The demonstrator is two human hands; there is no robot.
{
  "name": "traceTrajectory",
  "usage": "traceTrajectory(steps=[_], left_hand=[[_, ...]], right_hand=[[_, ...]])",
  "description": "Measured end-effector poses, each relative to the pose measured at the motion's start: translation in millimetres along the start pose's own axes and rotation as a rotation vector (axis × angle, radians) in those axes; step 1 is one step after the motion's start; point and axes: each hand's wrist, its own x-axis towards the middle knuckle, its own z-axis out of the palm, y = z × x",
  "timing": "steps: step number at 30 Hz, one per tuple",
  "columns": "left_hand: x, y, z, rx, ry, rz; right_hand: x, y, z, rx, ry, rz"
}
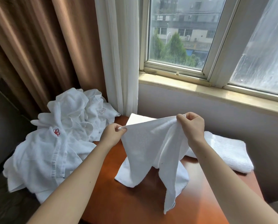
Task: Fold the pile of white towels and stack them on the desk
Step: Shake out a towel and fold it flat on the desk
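Note:
A white towel (pixel 144 149) hangs above the reddish wooden desk (pixel 131 202), its lower part draping onto the desktop. My left hand (pixel 113 135) pinches one top corner. My right hand (pixel 191 125) pinches the top edge farther right, so the cloth stretches between them. A loose pile of white towels (pixel 54 139), one with a red emblem, covers the desk's left side. A folded white towel (pixel 229 152) lies flat at the right, behind my right forearm. Another folded white piece (pixel 138 118) shows behind the held towel.
Brown curtains (pixel 29 46) and a white sheer curtain (pixel 120 54) hang behind the pile. A window with a stone sill (pixel 199 88) runs along the back wall. Bare desktop shows in front of the held towel.

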Motion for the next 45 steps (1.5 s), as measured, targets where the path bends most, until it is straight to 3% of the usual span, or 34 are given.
traceTrajectory(steps=[4, 10, 15, 26, 32, 40, 45], left_hand=[[-1.5, 13.4, 3.6, -0.301, -0.034, -0.088], [-6.8, 45.8, 6.2, -0.516, -0.078, -0.069], [-12.9, 65.1, 5.5, -0.516, -0.159, 0.011], [-32.6, 90.0, 3.6, -0.547, -0.250, 0.154], [-34.8, 94.8, -3.4, -0.528, -0.253, 0.192], [-40.1, 95.7, -4.5, -0.534, -0.346, 0.190], [-41.4, 96.3, -10.0, -0.567, -0.353, 0.218]], right_hand=[[0.3, 1.4, 0.0, 0.007, 0.010, 0.012], [-3.1, 6.9, 8.0, -0.051, -0.095, 0.038], [-9.3, 4.7, 13.7, -0.146, -0.141, -0.055], [-26.5, -33.2, 25.6, 0.158, -0.446, -0.085], [-24.9, -45.4, 28.7, 0.015, -0.618, -0.127], [-20.5, -47.9, 35.3, -0.207, -0.450, -0.355], [-18.7, -55.8, 33.6, -0.165, -0.429, -0.369]])
